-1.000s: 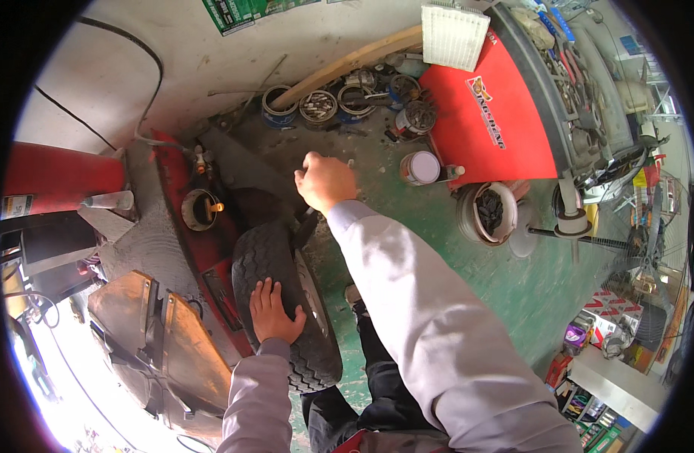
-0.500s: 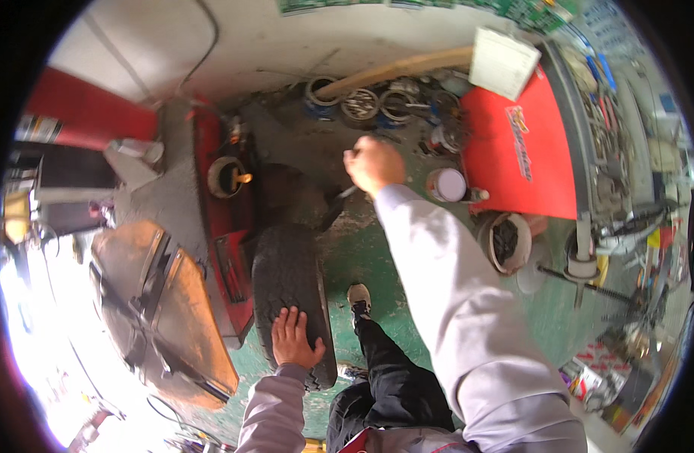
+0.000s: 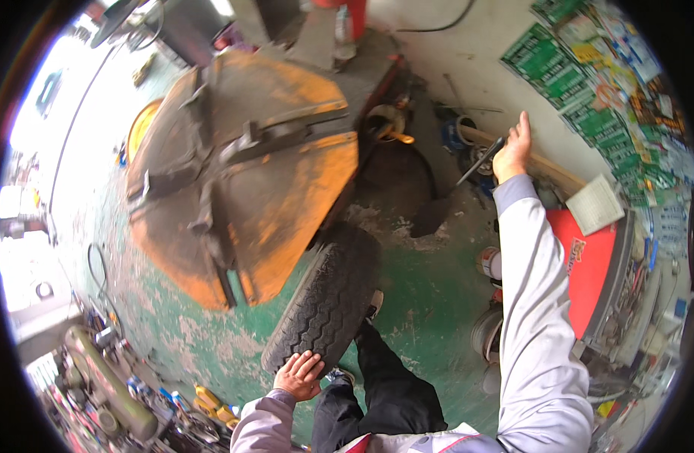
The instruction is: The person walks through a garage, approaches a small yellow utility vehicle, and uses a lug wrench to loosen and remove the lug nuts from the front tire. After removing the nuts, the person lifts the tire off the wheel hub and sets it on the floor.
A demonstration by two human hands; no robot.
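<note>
My left hand (image 3: pixel 300 375) lies with its fingers stretched out on the tread of a black tyre (image 3: pixel 328 291), which stands upright in front of my legs. Far to the right, my right hand (image 3: pixel 515 151) has its fingers extended upward, against or close beside a dark-gripped metal handle (image 3: pixel 481 161); its thumb is hard to make out. The handle slopes down toward a dark flat blade (image 3: pixel 430 217) beyond the tyre. Left of the tyre is the round orange-and-grey turntable (image 3: pixel 286 185) of a tyre-changing machine, with dark clamps across its top.
A tin with a brush (image 3: pixel 385 123) sits on the machine's side. At right are a red-topped bench (image 3: pixel 581 279), a wooden beam (image 3: pixel 555 172) and tubs (image 3: pixel 487 332). Tools and a tank (image 3: pixel 109 381) crowd the lower left. Packets hang on the wall (image 3: pixel 468 64).
My view has swung left, bringing the turntable to the middle. The right hand's curled fingers have straightened beside the handle. The tyre leans more in view, my left hand still on its tread.
</note>
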